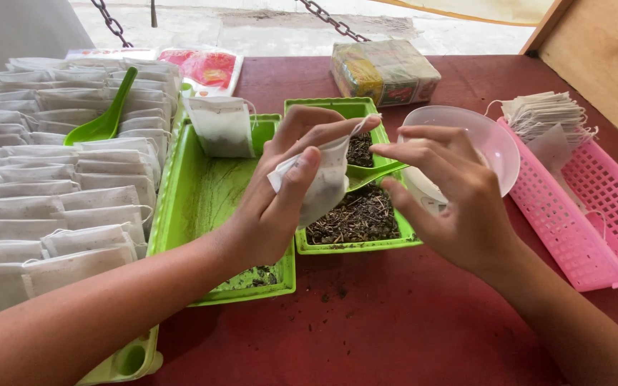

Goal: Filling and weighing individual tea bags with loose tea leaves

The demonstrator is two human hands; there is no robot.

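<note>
Nearest the camera, loose dark crumbs are lying scattered on the red tabletop point(395, 322), w/ both forearms reaching in over it. The left hand point(280, 193) is pinching a small white filter bag point(323, 179) btwn thumb and fingers, holding its mouth up and open just above the green tray of dried leaves point(355, 214). The right hand point(445, 193) is curled around the handle of a green spoon point(373, 174), thumb and forefinger pressed on it, the bowl end pointing at the bag's opening; can't tell if the spoon is carrying leaves. So the step in hand looks like filling: bag held open, spoon being brought to it. Next move prob. calls for a steady tip into the narrow mouth w/o spilling, keeping the bag over the tray. Left of the hands, a bigger green tray point(194, 207) is holding one filled bag point(219, 125) propped at its far end, and rows of finished bags point(59, 179) are stacked beside it, w/ a second green spoon point(105, 118) lying on top. Right side: a pink basket point(595, 214) w/ a pile of empty bags point(545, 114), and a clear pinkish bowl point(481, 139) just behind the right hand. Farthest back, a wrapped packet point(384, 70) is sitting near the tabletop edge.
</note>
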